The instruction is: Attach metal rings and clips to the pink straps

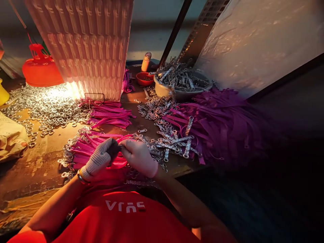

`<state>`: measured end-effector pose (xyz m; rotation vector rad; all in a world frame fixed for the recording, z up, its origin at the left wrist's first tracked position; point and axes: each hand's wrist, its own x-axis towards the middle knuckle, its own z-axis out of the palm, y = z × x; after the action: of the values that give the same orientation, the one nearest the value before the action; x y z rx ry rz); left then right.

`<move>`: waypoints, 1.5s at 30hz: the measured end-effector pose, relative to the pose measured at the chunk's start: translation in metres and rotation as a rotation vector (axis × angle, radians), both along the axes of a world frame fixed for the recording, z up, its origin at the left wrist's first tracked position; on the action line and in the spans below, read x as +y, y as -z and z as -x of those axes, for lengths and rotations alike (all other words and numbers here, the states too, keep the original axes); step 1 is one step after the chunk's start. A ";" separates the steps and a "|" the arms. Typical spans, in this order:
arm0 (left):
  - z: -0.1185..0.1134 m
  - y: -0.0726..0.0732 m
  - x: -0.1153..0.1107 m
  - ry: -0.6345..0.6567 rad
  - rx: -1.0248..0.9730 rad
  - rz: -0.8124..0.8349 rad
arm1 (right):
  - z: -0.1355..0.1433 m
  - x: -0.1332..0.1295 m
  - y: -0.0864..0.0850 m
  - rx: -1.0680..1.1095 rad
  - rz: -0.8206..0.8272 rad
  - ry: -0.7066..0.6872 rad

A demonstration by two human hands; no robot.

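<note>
My left hand (101,157), in a dotted work glove with dark fingertips, is closed in a pinch. Against it, the fingers of my right hand (140,155), in a pale glove, are also pinched. Their fingertips meet over a small dark piece too tiny to make out. Around and beneath both hands lie pink straps (81,157), many with metal rings at their left ends. To the right of my right hand, short silver chain pieces with ring ends (174,143) are scattered. Another bundle of pink straps (111,114) lies just beyond my hands.
A red lamp (42,71) lights a heap of metal rings (55,108) beside a ribbed clear plastic panel (88,47). A basin (162,88) heaped with chains, a red bowl (144,79) and a bottle (146,62) stand behind. Purple straps (222,125) pile up at right.
</note>
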<state>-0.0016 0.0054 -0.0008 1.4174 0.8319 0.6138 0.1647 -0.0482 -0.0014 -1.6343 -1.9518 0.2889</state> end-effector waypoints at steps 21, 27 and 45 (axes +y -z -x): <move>-0.161 0.020 0.195 -0.040 0.673 -0.558 | 0.003 0.007 0.058 -0.070 -0.295 0.212; -0.123 0.007 0.172 -0.015 0.537 -0.510 | -0.016 0.014 0.040 0.159 -0.141 0.163; -0.010 -0.010 0.014 0.102 0.378 -0.462 | -0.003 -0.004 -0.009 -0.387 0.059 0.046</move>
<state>0.0082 0.0190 0.0092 2.0272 0.9417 0.4819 0.1673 -0.0523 0.0079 -1.8806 -2.1968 0.0102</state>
